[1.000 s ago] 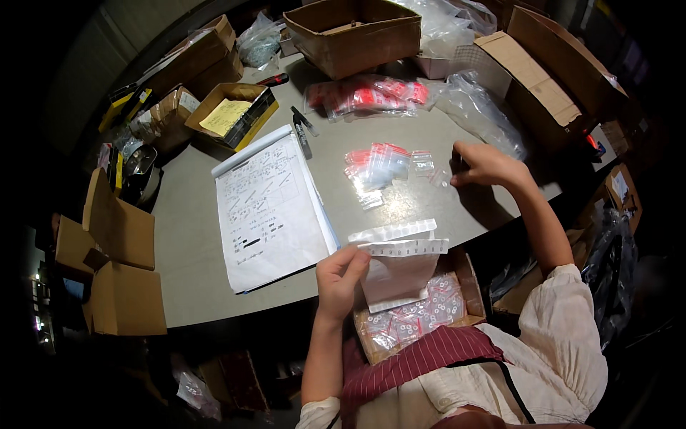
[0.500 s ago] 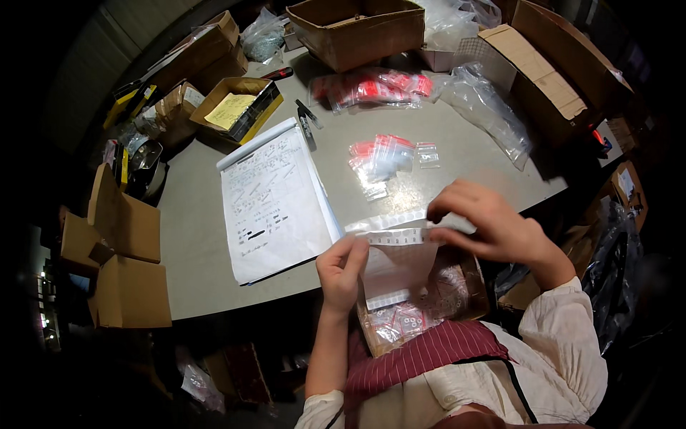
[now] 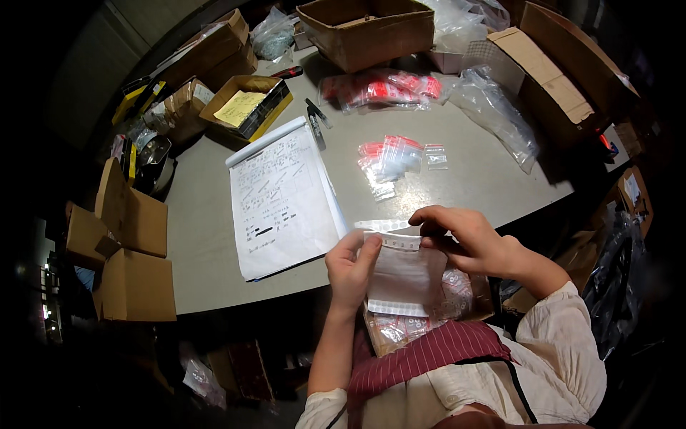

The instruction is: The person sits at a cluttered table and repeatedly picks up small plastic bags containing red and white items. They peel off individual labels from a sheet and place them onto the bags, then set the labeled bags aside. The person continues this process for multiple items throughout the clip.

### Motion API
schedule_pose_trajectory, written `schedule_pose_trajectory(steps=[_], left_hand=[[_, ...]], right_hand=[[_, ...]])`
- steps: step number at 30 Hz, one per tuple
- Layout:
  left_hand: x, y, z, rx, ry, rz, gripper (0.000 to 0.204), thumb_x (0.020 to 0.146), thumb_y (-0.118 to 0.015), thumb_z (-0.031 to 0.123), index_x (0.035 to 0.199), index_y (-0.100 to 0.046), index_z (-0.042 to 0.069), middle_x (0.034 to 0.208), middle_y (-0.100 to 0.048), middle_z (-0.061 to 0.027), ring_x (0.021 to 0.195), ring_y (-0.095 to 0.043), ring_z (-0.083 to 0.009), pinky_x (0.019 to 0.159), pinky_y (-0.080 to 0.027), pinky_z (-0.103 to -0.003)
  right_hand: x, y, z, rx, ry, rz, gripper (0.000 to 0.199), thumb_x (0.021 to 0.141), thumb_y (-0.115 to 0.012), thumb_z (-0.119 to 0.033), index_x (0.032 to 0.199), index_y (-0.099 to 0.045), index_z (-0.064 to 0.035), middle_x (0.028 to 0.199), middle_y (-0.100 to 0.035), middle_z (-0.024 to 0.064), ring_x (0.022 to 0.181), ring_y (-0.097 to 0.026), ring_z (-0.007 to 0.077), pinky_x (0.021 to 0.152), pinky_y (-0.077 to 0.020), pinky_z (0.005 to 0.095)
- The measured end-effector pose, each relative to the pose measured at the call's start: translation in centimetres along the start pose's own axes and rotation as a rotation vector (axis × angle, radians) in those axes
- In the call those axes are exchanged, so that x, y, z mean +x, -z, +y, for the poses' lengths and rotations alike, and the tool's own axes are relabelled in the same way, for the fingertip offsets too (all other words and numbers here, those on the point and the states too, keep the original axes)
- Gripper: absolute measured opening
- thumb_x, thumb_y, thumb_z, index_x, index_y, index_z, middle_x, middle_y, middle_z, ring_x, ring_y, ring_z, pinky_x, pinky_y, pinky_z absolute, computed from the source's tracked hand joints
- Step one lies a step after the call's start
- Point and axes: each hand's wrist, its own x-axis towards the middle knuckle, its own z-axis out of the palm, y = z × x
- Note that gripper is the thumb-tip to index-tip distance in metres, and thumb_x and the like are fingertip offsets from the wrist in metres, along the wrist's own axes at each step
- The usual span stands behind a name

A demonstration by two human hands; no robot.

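My left hand pinches the left edge of a whitish sticker sheet, thumb on top. Small round labels run in a row along its folded upper part, and another row lines its lower edge. At the sheet's upper right corner, my right hand has its thumb against the label row and its forefinger curled above. Whether a loose label is between those fingertips is too small to tell. Under the sheet, against my apron, sits a cardboard box of clear packets with small ring-shaped pieces and red lines.
Ahead on the grey table lie fanned zip bags with red strips. A written notepad and black markers are to their left. Red-edged bags, a clear plastic bag and cardboard boxes line the far side.
The sheet's label row has tilted, and its lower part now hangs flatter. My right hand has shifted slightly left and down along the upper edge. The whole view has moved a little.
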Motion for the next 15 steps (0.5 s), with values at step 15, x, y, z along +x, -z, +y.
schedule_pose_trajectory(steps=[15], left_hand=[[0.8, 0.0, -0.1, 0.040, 0.005, -0.006, 0.019, 0.102, -0.067, 0.014, 0.098, -0.071, -0.005, 0.081, -0.064, 0.0031, 0.070, -0.050, -0.0024, 0.060, -0.037, -0.020]], right_hand=[[-0.7, -1.1, 1.8, -0.231, 0.274, 0.110, 0.038, 0.077, -0.071, 0.004, 0.113, -0.064, -0.0037, 0.107, -0.064, 0.0153, 0.101, -0.064, 0.0367, 0.086, -0.0529, 0.0444]])
